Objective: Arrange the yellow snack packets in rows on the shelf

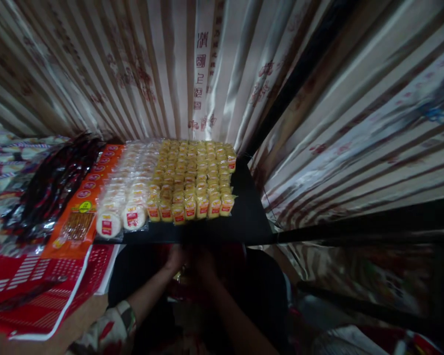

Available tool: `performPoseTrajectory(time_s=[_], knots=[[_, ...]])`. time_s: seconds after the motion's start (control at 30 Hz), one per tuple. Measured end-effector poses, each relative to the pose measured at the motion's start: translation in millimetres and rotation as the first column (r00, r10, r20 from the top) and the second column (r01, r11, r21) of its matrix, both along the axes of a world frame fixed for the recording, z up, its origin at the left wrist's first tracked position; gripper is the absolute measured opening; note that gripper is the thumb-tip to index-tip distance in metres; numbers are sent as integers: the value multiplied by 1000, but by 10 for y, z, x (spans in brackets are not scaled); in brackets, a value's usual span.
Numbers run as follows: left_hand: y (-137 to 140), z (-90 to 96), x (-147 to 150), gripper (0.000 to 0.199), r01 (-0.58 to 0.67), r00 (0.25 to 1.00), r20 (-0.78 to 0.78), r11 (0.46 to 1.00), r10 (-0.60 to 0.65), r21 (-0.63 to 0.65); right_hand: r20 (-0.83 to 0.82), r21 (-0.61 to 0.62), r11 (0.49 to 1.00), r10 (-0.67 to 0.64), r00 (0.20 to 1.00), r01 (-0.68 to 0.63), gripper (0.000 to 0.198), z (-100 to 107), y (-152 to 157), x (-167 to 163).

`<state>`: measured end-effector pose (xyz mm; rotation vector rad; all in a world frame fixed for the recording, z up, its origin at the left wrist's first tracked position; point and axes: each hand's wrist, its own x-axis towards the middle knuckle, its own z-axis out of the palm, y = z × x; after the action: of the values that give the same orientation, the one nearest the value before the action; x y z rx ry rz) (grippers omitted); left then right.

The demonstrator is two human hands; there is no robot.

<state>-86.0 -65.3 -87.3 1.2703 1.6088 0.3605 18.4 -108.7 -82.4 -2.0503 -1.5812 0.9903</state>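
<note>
My left hand reaches in just below the front edge of the black shelf. Close to its right is my right hand, deep in shadow. Both are over something dark red between my knees, where a small yellowish wrapped piece shows between the wrists. The fingers of both hands are lost in the dark, so what they touch or hold does not show. On the shelf above them stand rows of yellow wrapped snack packets with red labels, and beside these are round white packaged cakes.
An orange snack bag and dark shiny packets lie at the left of the shelf. Below them is a red plastic basket with a white handle. Printed curtains hang behind and at right, with a dark bar crossing.
</note>
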Motion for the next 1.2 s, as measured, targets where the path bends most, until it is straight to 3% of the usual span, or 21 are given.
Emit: performPoseTrajectory(time_s=[0.17,0.3,0.53,0.73,0.8,0.97,1.07,1.13,1.2], knots=[[-180,292,-155,24,-164,924,345,986,165,-31,-247,135,980,-110,963,147,36,127,-266,99],[-349,491,-146,38,-124,845,501,979,188,-160,-317,173,970,-107,942,168,38,290,-484,138],[-500,703,-13,33,-124,844,498,976,198,-177,-302,206,967,-83,950,150,40,582,-735,215],[-466,1086,82,24,-89,823,554,992,126,-93,-394,268,933,-122,911,241,45,757,-757,350],[-462,1219,90,23,-100,787,598,988,153,-121,-422,294,906,-163,892,305,50,795,-740,397],[-493,1453,115,24,-133,574,751,942,326,-307,-585,251,843,-259,769,476,64,891,-665,479],[-524,1505,164,23,-135,470,798,924,378,-359,-697,151,826,-301,651,543,59,977,-609,492],[-538,1505,197,22,-133,450,804,919,390,-371,-748,99,816,-317,583,570,54,1061,-573,498],[-536,1490,215,24,-116,488,795,929,361,-351,-786,87,798,-313,533,596,51,1172,-540,521]])
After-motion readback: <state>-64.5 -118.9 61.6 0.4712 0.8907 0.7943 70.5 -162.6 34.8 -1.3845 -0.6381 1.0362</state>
